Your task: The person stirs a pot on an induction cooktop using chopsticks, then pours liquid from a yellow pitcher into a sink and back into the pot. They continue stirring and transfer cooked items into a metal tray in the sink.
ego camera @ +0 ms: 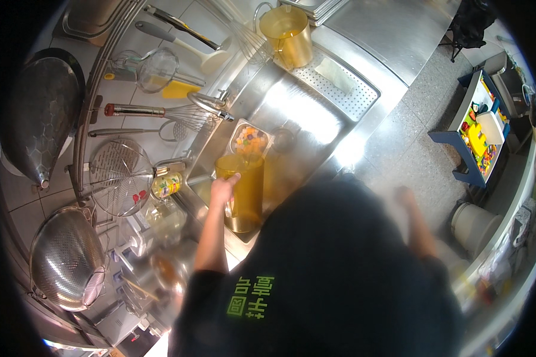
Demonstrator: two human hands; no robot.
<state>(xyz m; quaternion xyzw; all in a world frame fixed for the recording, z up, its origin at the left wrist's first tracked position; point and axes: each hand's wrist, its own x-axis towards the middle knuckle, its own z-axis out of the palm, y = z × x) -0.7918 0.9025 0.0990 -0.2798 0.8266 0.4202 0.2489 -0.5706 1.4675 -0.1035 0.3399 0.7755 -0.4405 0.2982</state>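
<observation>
My left hand (224,191) grips the handle of a translucent amber pitcher (248,196) over the steel sink (290,105). The pitcher leans, its mouth facing a small steel pan (269,142) and its base towards my body. Whether anything flows from it is hidden. Small cubes (251,140) in orange, white, yellow and purple fill the pan. A curved metal faucet (207,107) reaches over the sink beside the pan. Out to my right, above the floor, my right hand (404,196) is blurred; no held object shows, and its fingers are unclear.
A second amber pitcher (290,42) stands by a perforated steel tray (357,91) holding a cloth (335,75). Whisks (136,110), strainers (158,69) and a colander (67,263) hang on the tiled wall. Rightward are a toy-filled table (478,134) and a white bucket (473,225).
</observation>
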